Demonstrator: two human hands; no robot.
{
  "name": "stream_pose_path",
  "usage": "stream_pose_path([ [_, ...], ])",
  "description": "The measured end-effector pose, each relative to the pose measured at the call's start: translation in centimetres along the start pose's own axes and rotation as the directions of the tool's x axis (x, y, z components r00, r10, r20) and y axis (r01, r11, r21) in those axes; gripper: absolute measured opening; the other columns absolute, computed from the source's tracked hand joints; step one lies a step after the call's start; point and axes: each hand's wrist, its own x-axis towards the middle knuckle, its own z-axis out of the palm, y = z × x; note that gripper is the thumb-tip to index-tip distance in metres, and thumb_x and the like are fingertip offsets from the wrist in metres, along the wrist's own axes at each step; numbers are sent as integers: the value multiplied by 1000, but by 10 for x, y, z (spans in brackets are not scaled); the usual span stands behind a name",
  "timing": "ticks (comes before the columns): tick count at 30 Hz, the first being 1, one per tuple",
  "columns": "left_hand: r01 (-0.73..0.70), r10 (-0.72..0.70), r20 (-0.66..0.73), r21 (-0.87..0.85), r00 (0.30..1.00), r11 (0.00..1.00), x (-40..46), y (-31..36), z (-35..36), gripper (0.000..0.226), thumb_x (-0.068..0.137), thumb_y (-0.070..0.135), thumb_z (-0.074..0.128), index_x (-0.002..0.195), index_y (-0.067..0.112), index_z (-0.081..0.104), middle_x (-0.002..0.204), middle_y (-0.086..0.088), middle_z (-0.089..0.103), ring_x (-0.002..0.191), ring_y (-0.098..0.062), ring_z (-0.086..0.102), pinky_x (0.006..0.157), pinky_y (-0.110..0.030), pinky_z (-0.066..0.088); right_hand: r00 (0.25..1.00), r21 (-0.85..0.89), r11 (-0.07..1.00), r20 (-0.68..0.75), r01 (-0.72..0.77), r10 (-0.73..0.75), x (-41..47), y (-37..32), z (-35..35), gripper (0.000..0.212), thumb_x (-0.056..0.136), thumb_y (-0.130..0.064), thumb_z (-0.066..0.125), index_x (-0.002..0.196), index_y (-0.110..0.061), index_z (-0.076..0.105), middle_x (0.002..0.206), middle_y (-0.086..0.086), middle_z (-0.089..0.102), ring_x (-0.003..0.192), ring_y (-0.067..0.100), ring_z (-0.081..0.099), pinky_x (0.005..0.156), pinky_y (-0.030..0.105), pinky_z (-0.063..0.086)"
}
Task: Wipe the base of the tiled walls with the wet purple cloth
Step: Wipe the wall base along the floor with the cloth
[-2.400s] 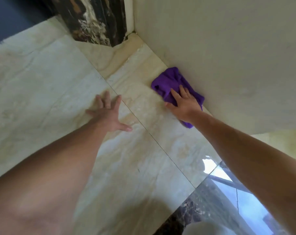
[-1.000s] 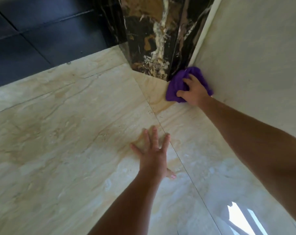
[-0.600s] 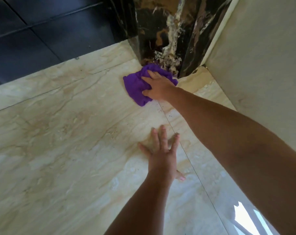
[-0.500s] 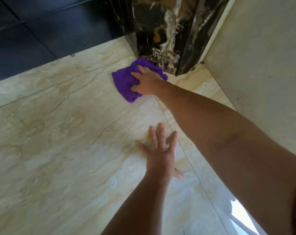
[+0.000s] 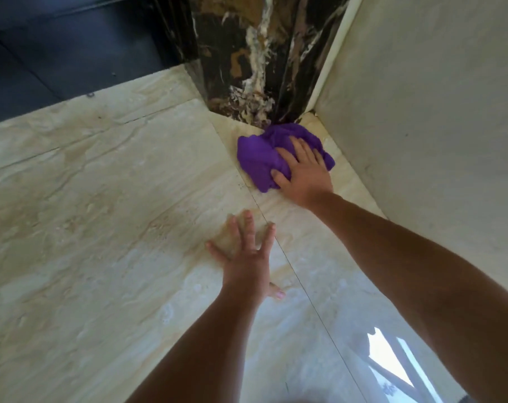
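Note:
The purple cloth lies bunched on the beige marble floor, right at the foot of the dark marble column and close to the cream tiled wall. My right hand presses down on the cloth's right half, fingers gripping into it. My left hand is planted flat on the floor nearer to me, fingers spread, holding nothing. The cloth's far edge touches the column's base.
Beige marble floor tiles stretch out to the left. Dark floor tiles begin beyond them at the top left. A bright window reflection shines on the floor at the bottom right.
My right hand has slid the cloth from the column's left face back to the right, into the nook between column and cream wall. My left hand has stayed planted.

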Motion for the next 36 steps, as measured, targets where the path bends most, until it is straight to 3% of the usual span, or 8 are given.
stream_pose_path([
  [3,-5,5,14,3,1000,1000,0,0,-4,144,53,69,81,151,38,-20,154,-14,-43,141,-42,-37,99,-87,5,990,2,990,-15,-139,139,-16,43,-10,68,95,-63,31,153,-26,31,166,10,15,151,32,17,122,48,16],
  [9,-7,7,6,-15,1000,1000,0,0,0,145,52,69,81,152,38,-19,154,-14,-42,141,-42,-38,99,-87,4,969,23,982,170,-188,182,56,25,-34,84,86,-70,43,154,-25,26,167,12,6,153,32,7,121,50,16],
  [15,0,0,3,9,1000,1000,5,-8,4,145,51,71,80,149,40,-22,153,-13,-45,140,-42,-39,99,-86,5,979,5,986,119,-167,165,47,31,-24,81,87,-73,36,154,-30,26,167,9,7,152,31,10,120,50,18],
  [21,-1,1,31,17,1000,1000,0,-3,0,143,52,72,79,150,42,-21,154,-10,-44,142,-41,-36,99,-86,9,973,19,977,92,-212,210,-62,47,-9,71,94,-64,37,154,-28,29,167,12,7,153,32,9,122,50,13],
  [32,89,-100,96,112,990,990,-13,-1,-16,144,48,77,78,149,48,-20,157,0,-40,146,-35,-31,100,-84,14,911,57,920,175,-387,372,-291,97,-3,69,92,-61,47,153,-30,33,166,13,11,152,33,13,119,51,21],
  [36,179,-177,-30,256,984,950,-38,27,-4,109,72,74,64,155,28,10,162,-19,-10,147,-48,-12,100,-84,20,900,60,906,159,-420,406,-373,124,2,69,93,-60,48,152,-29,34,166,11,14,151,31,16,118,50,25],
])
